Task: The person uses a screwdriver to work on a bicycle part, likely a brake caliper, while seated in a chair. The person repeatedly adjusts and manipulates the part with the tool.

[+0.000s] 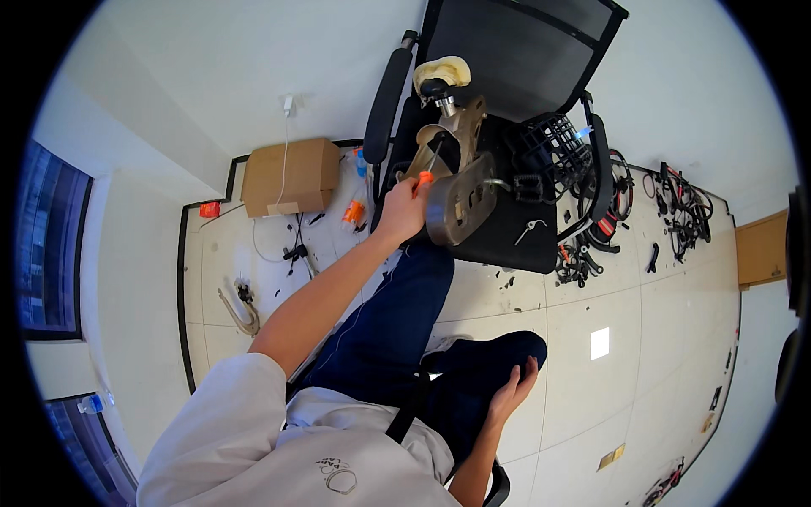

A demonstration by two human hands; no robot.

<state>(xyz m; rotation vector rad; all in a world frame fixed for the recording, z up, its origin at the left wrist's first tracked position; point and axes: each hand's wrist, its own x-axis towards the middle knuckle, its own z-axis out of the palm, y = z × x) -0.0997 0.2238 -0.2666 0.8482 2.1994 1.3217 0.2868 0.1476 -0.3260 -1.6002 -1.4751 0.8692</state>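
Screwdriver (425,178) sat in the left hand (403,211), its shaft by the metal frame (454,221) on the black chair (504,254). The right hand (512,393) lay loose at the knee (517,345), so the frame might slide if pushed.

Toward the left edge of the black chair seat (507,247), the screwdriver (424,178) has an orange handle and the metal part (470,127) is a dull bronze-grey. A black latticed basket (549,145) sits toward the right edge, a silver tool (530,226) near the front right corner. The trousers (416,291) are dark blue with a pale thin line.
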